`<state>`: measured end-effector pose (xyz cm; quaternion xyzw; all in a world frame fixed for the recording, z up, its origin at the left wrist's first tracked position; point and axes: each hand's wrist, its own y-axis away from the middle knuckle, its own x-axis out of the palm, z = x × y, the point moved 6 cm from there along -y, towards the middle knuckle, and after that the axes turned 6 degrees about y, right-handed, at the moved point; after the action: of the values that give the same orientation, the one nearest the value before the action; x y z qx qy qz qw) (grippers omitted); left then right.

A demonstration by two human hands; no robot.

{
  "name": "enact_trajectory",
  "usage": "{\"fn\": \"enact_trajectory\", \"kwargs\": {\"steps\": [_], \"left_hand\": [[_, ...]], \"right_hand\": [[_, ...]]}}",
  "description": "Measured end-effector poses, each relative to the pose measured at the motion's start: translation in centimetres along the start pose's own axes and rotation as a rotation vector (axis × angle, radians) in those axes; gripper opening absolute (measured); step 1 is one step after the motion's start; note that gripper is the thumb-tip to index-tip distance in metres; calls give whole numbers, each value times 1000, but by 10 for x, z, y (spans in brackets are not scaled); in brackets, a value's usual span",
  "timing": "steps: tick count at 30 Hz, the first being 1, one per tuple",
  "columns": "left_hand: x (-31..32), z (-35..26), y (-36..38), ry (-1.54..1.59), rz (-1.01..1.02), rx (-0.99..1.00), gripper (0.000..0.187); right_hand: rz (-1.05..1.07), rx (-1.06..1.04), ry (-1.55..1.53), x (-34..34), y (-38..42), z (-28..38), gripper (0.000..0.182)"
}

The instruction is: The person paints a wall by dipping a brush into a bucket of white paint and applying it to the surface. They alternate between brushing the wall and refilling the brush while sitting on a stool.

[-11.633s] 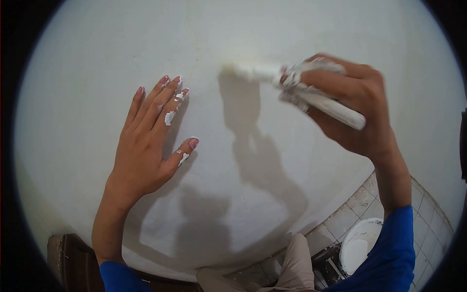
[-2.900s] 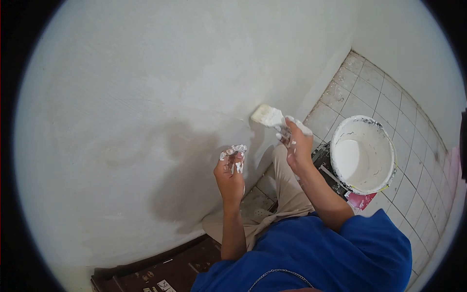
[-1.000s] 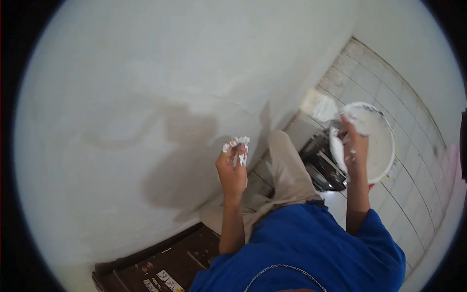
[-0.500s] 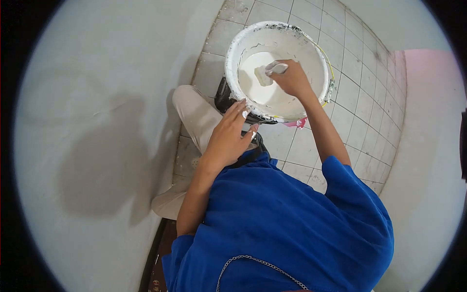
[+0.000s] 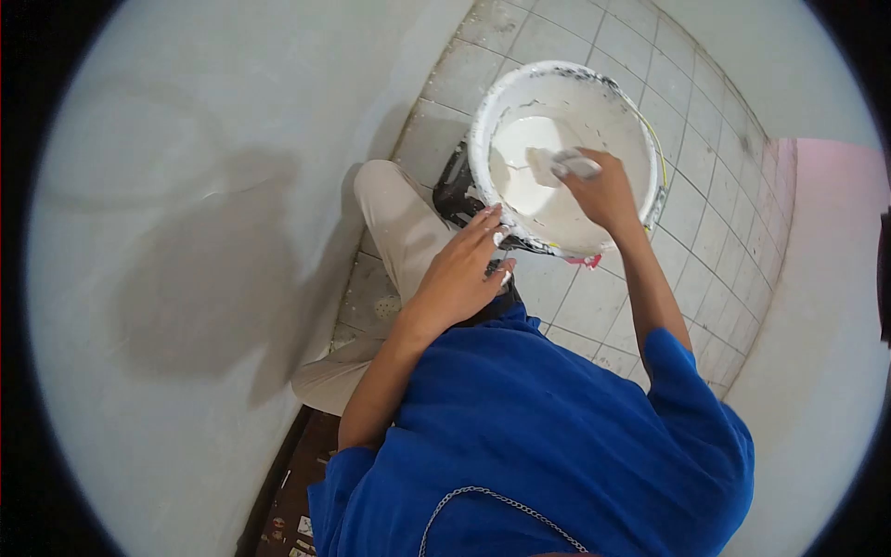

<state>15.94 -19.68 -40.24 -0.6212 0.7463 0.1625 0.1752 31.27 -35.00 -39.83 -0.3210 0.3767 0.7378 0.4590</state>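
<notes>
One brush (image 5: 540, 167), beside the wall (image 5: 232, 74) a few seconds ago, is now down inside the white bucket (image 5: 479, 139), its bristles at the pool of paint (image 5: 522, 139); the work now sits at the paint, away from the wall. The right hand (image 5: 599, 186) has its fingers closed around the handle. The left hand (image 5: 457, 278), raised in mid-air a second ago, now has loosely spread fingers by the bucket's near rim; I cannot tell whether they press it.
</notes>
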Motion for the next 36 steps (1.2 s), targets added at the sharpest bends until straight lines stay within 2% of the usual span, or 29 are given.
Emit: {"fn": "enact_trajectory", "kwargs": {"steps": [2,3,4,5,9,12,15,16,19,20,23,25,27,29,31,35,36], "left_hand": [[2,4,2,7,-11,27,44],[5,9,3,23,-8,5,45],[11,14,5,22,-16,40,46],[16,18,6,22,-24,82,46],[9,36,1,-24,-52,95,49],[10,19,22,-2,28,38,49],[-3,10,29,-21,68,-8,48],[-10,11,37,-23,37,16,48],[-34,22,58,40,-81,-4,44],[-47,22,67,59,-122,-11,43],[-92,11,95,143,-276,-27,40],[-121,1,115,174,-373,-36,40],[-149,-13,139,164,-543,-23,36],[-174,-20,157,194,-677,13,33],[-192,-27,182,230,-812,-20,30],[-208,-28,228,399,-1092,20,25],[-208,-28,234,426,-1122,82,24]], "right_hand": [[-324,-278,162,-8,30,-22,37],[-126,-180,66,-5,37,-32,44],[-227,-145,121,-10,63,-22,44],[-74,-68,168,-2,69,-27,42],[-39,-190,142,18,92,2,30],[-194,1,-91,-3,125,13,26],[-386,78,-210,1,123,-12,24],[-346,-12,-280,5,113,-34,28],[-442,361,-817,-3,104,-42,42],[-425,314,-1003,1,95,-38,40],[-279,-31,-1239,6,76,17,37],[-104,-117,-1519,23,64,67,37],[40,-10,-1648,33,63,133,39],[239,-229,-1709,44,67,194,35],[358,-170,-1744,53,74,245,31],[349,-195,-1830,69,96,317,29],[337,-208,-1843,75,97,325,30]]}}
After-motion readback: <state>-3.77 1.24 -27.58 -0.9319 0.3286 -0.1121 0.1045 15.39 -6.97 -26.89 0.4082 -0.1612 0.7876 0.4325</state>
